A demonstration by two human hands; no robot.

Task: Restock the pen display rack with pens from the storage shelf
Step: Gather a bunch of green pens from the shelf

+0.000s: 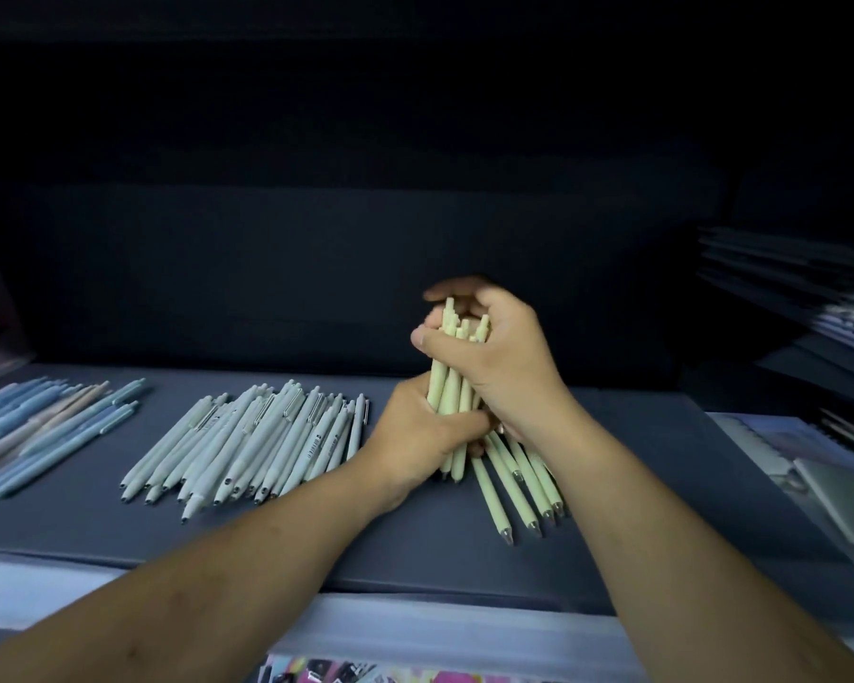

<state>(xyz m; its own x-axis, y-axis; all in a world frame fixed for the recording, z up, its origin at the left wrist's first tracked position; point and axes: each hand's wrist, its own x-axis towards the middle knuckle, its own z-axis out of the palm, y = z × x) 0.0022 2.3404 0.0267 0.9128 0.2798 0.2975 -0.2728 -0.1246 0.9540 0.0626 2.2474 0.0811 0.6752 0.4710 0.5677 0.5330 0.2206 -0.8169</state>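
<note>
We read the pen bundle (pixel 445 386), centre, as pale yellow-green, plain. Loose pens (pixel 494 500) just right of it: same yellow-green, clear silvery tips. Middle pile (pixel 267 436): pale grey-mint, dark print on some barrels, dark tips. Far-left pile (pixel 16 426): light blue and teal-blue, one beige pen (pixel 70 409) among them. Shelf top (pixel 415 549): flat dark slate blue, no pattern. Back wall (pixel 316 263): near-black navy. Near edge strip (pixel 440 628): pale grey-white. Printed packs (pixel 366 675) nearest us: pink, yellow, black mix. Right stack (pixel 809 288): dark, pale streaks, blurred.
</note>
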